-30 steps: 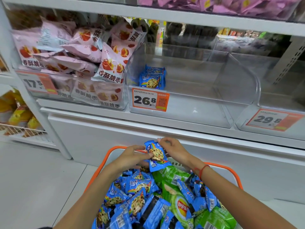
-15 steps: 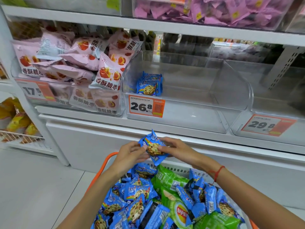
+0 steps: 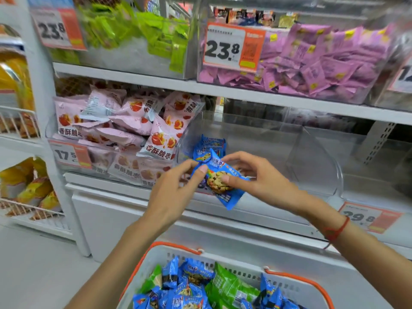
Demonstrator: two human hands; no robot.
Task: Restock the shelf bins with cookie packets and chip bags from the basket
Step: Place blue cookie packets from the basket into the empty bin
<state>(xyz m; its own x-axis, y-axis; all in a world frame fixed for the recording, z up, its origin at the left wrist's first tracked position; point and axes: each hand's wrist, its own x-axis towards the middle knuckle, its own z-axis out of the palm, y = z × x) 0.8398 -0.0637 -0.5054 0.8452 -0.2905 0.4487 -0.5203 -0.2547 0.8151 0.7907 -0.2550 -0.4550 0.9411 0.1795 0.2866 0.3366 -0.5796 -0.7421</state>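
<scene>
Both arms reach up from six o'clock. The left hand [image 3: 176, 186] and right hand [image 3: 256, 177] each close a pinching grip on one blue cookie packet [image 3: 219, 182], held at the clear bin's [image 3: 312, 166] front lip, above the basket [image 3: 252, 273].

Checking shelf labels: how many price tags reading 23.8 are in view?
2: one 23.8 tag on the green-packet bin, upper left; another 23.8 tag on the purple-packet bin. Others may be out of frame.

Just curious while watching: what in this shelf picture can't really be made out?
- Price tag on the clear bin, head view: hidden behind the cookie packet, left hand and right hand.
- Basket: its near part is cut off by the bottom edge.
- Top-shelf green packets: blurred.
</scene>
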